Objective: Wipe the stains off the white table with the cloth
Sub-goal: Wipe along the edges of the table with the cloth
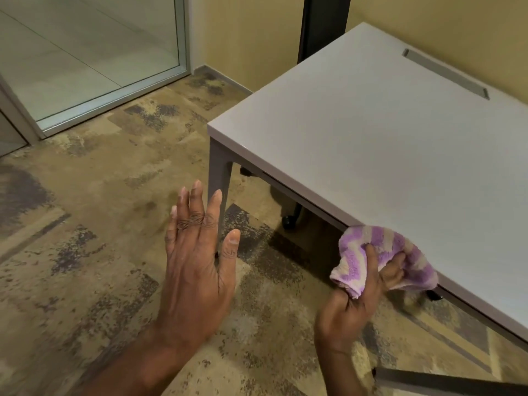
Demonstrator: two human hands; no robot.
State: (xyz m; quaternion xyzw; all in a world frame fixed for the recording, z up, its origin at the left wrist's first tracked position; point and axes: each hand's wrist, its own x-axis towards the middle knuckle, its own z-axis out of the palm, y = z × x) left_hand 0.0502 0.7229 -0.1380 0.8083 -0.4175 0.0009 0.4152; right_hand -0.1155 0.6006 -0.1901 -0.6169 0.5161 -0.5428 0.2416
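Right hand (353,298) grips cloth (380,261), seemingly touching table (371,132).

The white table (380,144) has a smooth, plain rectangular top on grey legs, with a narrow grey slot near its far edge. No stains can be made out on it. The cloth (380,261) is fluffy, striped purple and white, bunched into a wad at the table's near edge.

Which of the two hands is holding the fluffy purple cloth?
The right hand grips the purple-and-cream striped fluffy cloth at the white table's edge; the left hand is open and empty.
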